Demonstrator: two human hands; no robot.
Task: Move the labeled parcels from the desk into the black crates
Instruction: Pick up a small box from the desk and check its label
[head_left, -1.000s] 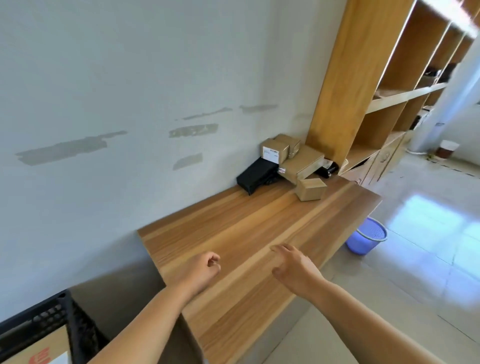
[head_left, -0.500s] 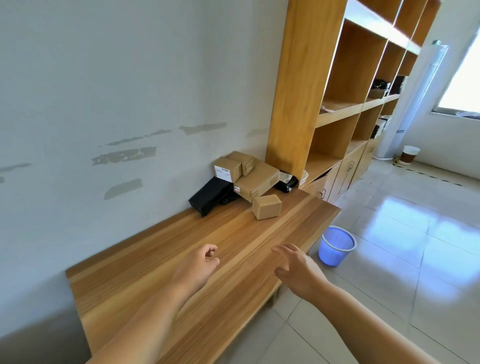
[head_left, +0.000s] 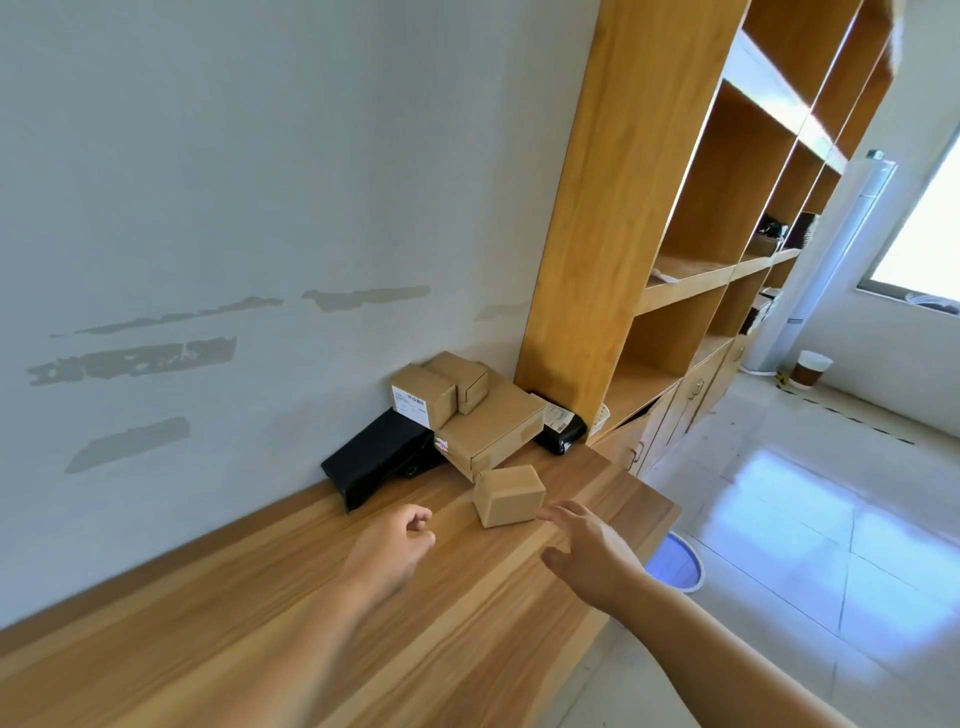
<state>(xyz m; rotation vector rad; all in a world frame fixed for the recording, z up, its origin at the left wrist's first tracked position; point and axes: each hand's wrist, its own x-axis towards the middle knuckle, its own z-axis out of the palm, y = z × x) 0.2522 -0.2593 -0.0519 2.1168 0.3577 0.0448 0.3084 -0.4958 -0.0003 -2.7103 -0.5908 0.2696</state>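
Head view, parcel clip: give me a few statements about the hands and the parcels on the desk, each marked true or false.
1. The right hand grips the small cardboard box. False: its fingers are spread, just short of the box, holding nothing.
2. The left hand has curled fingers and holds nothing. True.
3. The small cardboard box lies apart from the pile, nearer the desk's front edge. True.
4. A black crate stands on the desk beside the pile. False: no crate is in view; the black things are a black flat parcel and a black bagged parcel.
5. A box with a white label sits on top of the pile. True.
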